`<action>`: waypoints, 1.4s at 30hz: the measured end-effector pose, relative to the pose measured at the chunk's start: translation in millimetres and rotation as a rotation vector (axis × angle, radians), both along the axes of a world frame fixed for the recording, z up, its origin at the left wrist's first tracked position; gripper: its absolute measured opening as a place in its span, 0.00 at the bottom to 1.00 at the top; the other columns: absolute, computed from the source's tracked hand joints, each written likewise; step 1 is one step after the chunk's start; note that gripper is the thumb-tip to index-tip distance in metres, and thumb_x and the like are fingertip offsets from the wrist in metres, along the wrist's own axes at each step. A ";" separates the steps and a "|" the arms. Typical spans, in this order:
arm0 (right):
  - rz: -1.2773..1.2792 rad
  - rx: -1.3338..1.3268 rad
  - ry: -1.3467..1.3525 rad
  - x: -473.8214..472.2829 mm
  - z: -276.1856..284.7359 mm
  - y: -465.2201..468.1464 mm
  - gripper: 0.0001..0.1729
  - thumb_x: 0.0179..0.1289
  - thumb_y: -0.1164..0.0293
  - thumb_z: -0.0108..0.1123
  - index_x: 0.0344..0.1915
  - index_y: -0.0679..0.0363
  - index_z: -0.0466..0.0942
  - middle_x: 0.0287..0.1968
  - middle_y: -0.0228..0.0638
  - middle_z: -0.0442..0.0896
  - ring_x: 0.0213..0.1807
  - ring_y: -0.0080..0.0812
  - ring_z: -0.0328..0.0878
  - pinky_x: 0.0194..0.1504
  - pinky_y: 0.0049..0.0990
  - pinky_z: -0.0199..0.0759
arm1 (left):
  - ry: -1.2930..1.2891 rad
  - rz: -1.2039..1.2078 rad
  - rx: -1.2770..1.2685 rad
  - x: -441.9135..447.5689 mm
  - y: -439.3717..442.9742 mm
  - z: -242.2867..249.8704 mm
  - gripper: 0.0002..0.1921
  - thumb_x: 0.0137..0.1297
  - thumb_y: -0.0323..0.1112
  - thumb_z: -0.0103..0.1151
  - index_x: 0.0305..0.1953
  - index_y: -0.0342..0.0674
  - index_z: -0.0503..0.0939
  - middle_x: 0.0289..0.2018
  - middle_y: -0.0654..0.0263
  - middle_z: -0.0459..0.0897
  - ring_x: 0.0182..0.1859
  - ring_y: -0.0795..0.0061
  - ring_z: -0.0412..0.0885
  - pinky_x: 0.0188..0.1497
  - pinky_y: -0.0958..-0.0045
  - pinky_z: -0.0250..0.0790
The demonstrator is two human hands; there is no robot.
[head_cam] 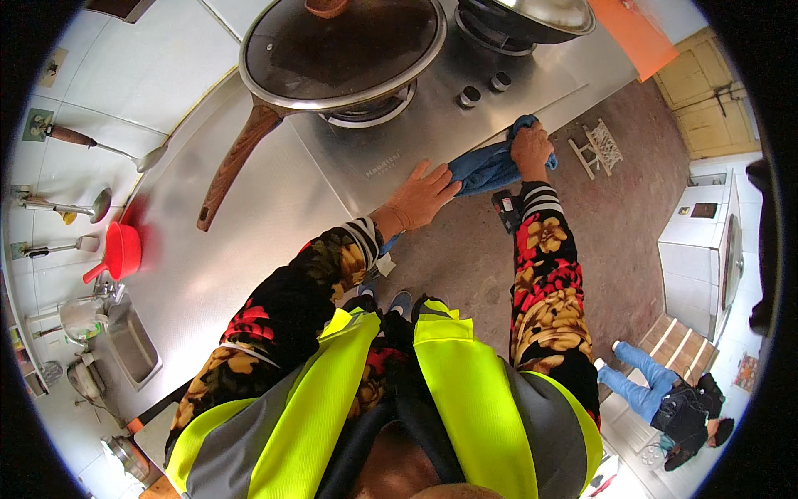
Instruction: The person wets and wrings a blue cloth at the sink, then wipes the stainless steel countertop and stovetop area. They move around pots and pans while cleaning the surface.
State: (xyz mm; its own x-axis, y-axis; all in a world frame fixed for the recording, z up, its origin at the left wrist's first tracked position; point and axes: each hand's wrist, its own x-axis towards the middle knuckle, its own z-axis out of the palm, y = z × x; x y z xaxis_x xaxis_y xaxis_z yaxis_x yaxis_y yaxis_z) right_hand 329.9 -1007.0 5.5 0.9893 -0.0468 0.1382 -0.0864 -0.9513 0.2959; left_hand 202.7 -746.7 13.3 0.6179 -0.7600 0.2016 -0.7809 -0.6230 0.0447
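Observation:
A blue cloth (486, 169) lies bunched along the front edge of a stainless steel cooktop counter (249, 187). My right hand (532, 150) grips its far end, with folds of cloth showing on both sides of the fist. The fingertips of my left hand (421, 196) touch the cloth's near end; the palm faces down at the counter's edge, and whether the fingers hold any cloth is hidden. Beyond my hands, a lidded frying pan (343, 56) with a wooden handle sits on a burner. Two black control knobs (469, 96) are close to the cloth.
Another lidded pan (542, 19) stands on the far burner. At the left are a red plastic dipper (123, 251), hanging utensils and a metal sink (131, 340). A small stool (596, 148) stands on the floor. A person in jeans (661, 393) is at lower right.

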 end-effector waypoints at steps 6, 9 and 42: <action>0.023 -0.065 0.140 -54.3 3.6 50.2 0.12 0.62 0.63 0.54 0.37 0.55 0.82 0.45 0.37 0.72 0.48 0.38 0.72 0.34 0.38 0.75 | 0.031 -0.024 -0.032 1.2 -3.5 -3.7 0.29 0.54 0.33 0.59 0.60 0.40 0.67 0.58 0.54 0.67 0.64 0.57 0.61 0.67 0.49 0.47; 0.078 -0.036 0.204 -85.3 4.4 78.4 0.12 0.61 0.63 0.55 0.38 0.56 0.82 0.49 0.37 0.70 0.48 0.39 0.71 0.37 0.40 0.76 | -0.042 -0.074 -0.030 -2.7 -0.6 -2.8 0.27 0.57 0.33 0.57 0.59 0.37 0.67 0.59 0.53 0.66 0.65 0.56 0.60 0.68 0.53 0.48; -0.030 -0.082 0.231 23.7 23.1 -15.9 0.12 0.56 0.66 0.60 0.35 0.62 0.82 0.41 0.41 0.75 0.44 0.42 0.75 0.39 0.49 0.74 | 0.103 -0.141 0.047 94.0 -107.8 -17.5 0.24 0.65 0.30 0.45 0.63 0.35 0.62 0.65 0.53 0.59 0.70 0.58 0.52 0.74 0.59 0.36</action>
